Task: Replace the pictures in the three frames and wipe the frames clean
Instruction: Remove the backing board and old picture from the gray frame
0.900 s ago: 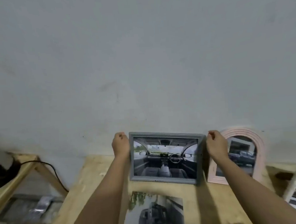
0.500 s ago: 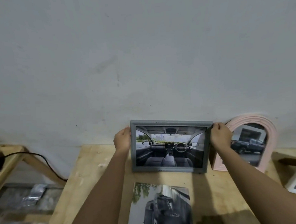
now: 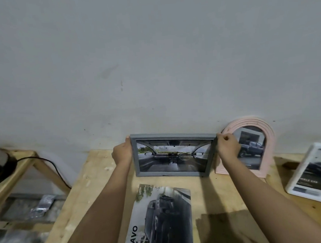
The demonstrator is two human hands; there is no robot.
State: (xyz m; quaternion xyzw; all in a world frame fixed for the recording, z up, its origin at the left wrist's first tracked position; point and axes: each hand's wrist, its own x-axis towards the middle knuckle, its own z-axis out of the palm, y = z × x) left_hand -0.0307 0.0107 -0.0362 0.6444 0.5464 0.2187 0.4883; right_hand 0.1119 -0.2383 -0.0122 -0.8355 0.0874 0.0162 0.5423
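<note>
A grey rectangular frame [image 3: 136, 160] with a car-interior picture stands upright on the wooden table [image 3: 95, 178], leaning against the wall. My left hand [image 3: 122, 154] grips its left edge and my right hand [image 3: 228, 147] grips its right edge near the top corner. Behind my right hand a pink arched frame [image 3: 269, 133] with a picture of a truck leans on the wall. A white frame [image 3: 300, 174] with a dark car picture lies tilted at the far right. A car brochure [image 3: 162, 220] lies flat in front of the grey frame.
The grey wall [image 3: 152, 65] rises directly behind the frames. Left of the table is a lower wooden stand [image 3: 17, 167] with a black cable [image 3: 51, 165] running across it. Silver packets [image 3: 42, 205] lie on the floor below.
The grey frame has moved back to stand against the wall, with both hands still on its side edges. The view has tilted down a little.
</note>
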